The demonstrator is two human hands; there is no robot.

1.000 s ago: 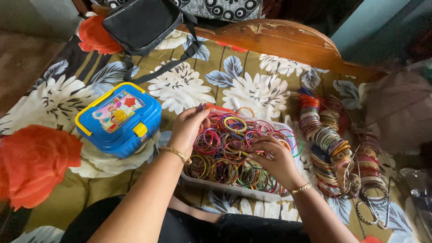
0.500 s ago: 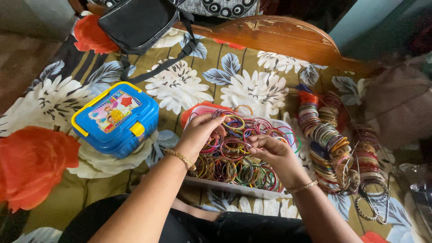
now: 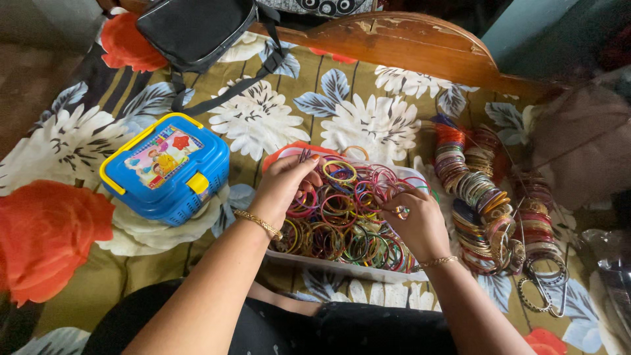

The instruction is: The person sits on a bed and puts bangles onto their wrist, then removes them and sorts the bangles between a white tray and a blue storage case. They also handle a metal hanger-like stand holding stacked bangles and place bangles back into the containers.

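here two hands, left hand [image 3: 284,186]; right hand [image 3: 415,219]; one bangle tray [image 3: 342,268]; one blue box [image 3: 167,167]

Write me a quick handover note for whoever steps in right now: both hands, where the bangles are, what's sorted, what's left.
Left hand: fingers in the loose bangles, pinching a few.
Right hand: fingertips picking at the same heap.
The heap fills a shallow white tray on the floral bedsheet.
Done: stacked bangles lie in rows right of the tray.
Left: the tray looks full and mixed.
Blue lunchbox sits shut to the left.
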